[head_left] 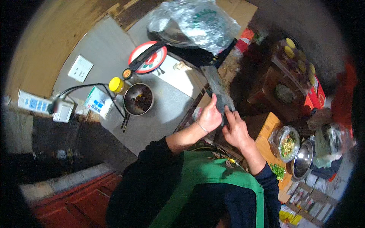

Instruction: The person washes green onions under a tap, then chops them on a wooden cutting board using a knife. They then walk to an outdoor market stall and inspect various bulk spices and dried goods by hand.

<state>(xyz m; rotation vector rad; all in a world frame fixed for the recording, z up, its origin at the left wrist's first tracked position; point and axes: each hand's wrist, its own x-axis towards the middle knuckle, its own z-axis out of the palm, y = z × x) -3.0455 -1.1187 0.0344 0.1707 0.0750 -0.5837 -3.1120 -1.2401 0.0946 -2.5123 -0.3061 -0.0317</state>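
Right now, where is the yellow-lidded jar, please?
The yellow-lidded jar is left of centre in the head view, beside the dark-filled bowl.

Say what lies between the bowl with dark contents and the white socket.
In the head view, a yellow-lidded jar stands between the bowl with dark contents and the white socket, nearer the bowl; a black cable runs past it.

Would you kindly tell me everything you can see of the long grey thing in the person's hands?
The long flat thing is grey with a mottled face, darker toward its lower end; its material is unclear. It slants away toward the upper left, held near that lower end by the left hand and right hand, which partly cover it.
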